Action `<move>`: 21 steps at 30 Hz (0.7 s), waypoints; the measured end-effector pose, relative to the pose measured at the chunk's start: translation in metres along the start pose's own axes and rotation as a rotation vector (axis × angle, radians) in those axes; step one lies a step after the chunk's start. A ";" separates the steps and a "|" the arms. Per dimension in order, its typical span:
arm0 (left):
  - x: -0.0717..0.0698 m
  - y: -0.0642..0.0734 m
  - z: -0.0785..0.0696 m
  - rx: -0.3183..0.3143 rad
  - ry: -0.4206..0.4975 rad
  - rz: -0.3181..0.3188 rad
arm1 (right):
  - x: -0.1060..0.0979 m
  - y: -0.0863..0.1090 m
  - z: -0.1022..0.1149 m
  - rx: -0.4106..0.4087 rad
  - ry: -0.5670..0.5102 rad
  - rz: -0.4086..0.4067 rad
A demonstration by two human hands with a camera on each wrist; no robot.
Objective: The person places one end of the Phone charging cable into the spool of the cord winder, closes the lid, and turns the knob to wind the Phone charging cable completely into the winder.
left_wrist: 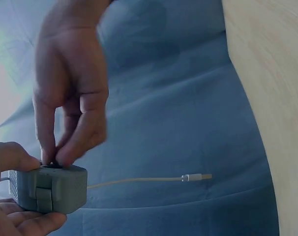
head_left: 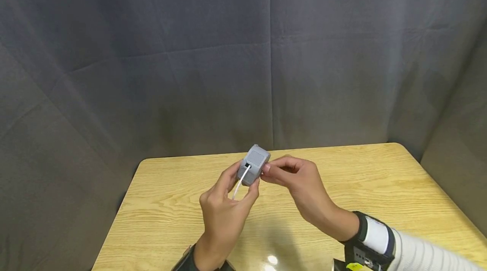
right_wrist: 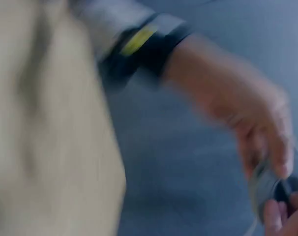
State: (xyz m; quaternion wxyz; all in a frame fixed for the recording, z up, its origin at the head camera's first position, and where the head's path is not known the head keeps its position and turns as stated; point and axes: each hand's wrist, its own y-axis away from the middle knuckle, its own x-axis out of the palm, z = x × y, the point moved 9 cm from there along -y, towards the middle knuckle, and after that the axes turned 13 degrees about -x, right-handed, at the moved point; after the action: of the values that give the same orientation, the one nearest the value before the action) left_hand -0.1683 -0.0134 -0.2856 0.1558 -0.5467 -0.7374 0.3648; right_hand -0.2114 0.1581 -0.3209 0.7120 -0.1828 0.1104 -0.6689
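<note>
My left hand (head_left: 224,209) holds a small grey block-shaped device (head_left: 256,159) up over the table, thumb on one side and fingers on the other. A thin white cable (head_left: 240,182) comes out of a dark slot in its face. In the left wrist view the cable's USB plug (left_wrist: 195,177) hangs free beyond the block. My right hand (head_left: 306,184) is at the block's right side, thumb and forefinger pinched together. Between those fingertips is a small dark piece (left_wrist: 54,162). A dark round part (right_wrist: 294,183) shows there in the blurred right wrist view.
Below both hands lies a light wooden table (head_left: 171,203) with rounded far corners. Grey curtains (head_left: 213,72) hang behind it and along both sides. A dark strap with a white band (head_left: 376,235) circles the right wrist.
</note>
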 end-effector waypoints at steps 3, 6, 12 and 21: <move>-0.002 -0.002 0.001 -0.029 0.014 0.008 | 0.004 0.000 0.036 -0.490 0.316 0.067; -0.002 -0.002 0.001 -0.043 0.023 0.024 | 0.020 0.018 0.066 -0.999 0.621 0.164; 0.000 0.000 0.004 -0.038 0.007 0.054 | 0.042 0.048 0.070 -1.537 0.978 0.398; 0.006 0.001 0.005 -0.061 0.005 0.115 | 0.045 0.059 0.063 -1.742 1.114 0.423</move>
State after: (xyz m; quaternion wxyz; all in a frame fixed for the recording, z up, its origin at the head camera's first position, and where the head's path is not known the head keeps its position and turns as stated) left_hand -0.1728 -0.0094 -0.2904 0.1195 -0.5936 -0.7151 0.3492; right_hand -0.1289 0.1227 -0.2836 0.2857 -0.2748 0.8937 -0.2101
